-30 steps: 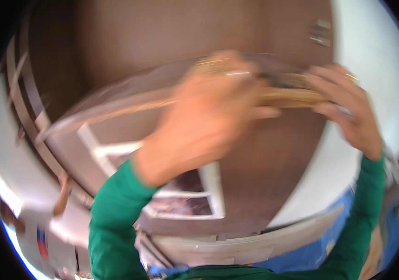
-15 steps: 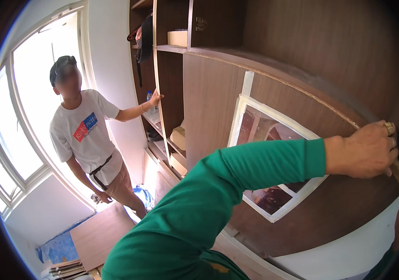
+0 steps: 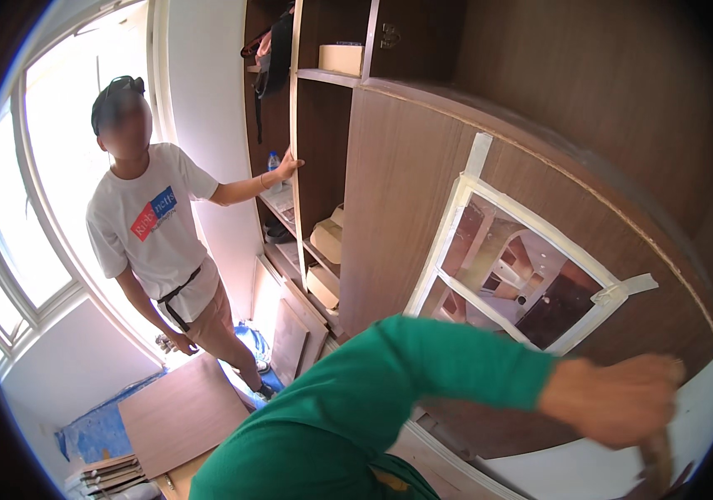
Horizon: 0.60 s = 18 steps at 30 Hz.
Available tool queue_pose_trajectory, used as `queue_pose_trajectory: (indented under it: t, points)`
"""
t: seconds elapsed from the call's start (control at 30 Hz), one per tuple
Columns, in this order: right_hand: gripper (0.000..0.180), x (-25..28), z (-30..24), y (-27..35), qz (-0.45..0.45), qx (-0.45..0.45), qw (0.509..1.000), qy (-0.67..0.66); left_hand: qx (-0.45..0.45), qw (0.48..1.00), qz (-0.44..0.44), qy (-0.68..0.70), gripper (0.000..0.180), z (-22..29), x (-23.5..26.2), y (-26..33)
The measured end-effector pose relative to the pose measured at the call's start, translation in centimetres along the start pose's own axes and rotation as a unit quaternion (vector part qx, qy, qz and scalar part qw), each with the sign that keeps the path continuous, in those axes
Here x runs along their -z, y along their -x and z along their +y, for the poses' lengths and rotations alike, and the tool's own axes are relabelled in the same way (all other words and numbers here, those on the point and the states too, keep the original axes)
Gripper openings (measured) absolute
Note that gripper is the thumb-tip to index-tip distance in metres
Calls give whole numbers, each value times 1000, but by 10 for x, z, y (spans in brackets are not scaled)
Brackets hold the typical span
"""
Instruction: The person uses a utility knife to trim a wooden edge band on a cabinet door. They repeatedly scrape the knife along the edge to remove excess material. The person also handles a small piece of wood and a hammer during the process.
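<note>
My left arm, in a green sleeve, reaches across to the lower right. My left hand point(image 3: 615, 400) is smeared by motion, its fingers curled into a fist. A brownish, stick-like piece point(image 3: 656, 462) points down from under it, too blurred to name. At the dark lower right rim only a dim sliver shows that may be my right hand; its fingers cannot be made out. Beyond my left arm stands a brown wood-grain panel point(image 3: 390, 208) with a rough pale edge along its curved top. Set in it is a shiny pane point(image 3: 498, 250), bordered with pale tape and partly hidden by my sleeve.
A person point(image 3: 157, 217) in a white T-shirt stands at the left, one hand on the upright of an open cabinet point(image 3: 323, 117). A loose wooden board point(image 3: 181, 412) lies below, near stacked strips point(image 3: 111, 479) and blue sheeting point(image 3: 102, 429). Boards point(image 3: 286, 333) lean by the cabinet.
My left hand has moved down from the panel's upper right edge to the lower right. My right hand, visible beside it before, has dropped toward the dark rim. The view has shifted slightly.
</note>
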State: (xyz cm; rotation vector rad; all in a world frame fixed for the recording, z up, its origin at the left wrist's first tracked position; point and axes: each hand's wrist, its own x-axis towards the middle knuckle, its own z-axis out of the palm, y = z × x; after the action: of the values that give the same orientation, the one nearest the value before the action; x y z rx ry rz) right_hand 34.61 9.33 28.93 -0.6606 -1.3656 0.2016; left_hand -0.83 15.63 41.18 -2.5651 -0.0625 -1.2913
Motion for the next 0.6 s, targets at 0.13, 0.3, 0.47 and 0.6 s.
queue_pose_trajectory:
  t: [0.13, 0.3, 0.47, 0.6]
  points:
    - [81, -97, -16, 142, 77, -558, 784, -260, 386, 866, 42, 315, 56, 58, -26, 154]
    - [69, -178, 34, 284, -352, -341, 870, 52, 650, 546, 120, 515, 64, 130, -50, 271]
    - [55, -257, 4, 264, -344, -333, 875, 66, 583, 601, 183, 515, 55, 128, -32, 320]
    - [48, -344, -57, 249, -230, -370, 894, -108, 570, 630, 69, 524, 51, 128, 20, 366]
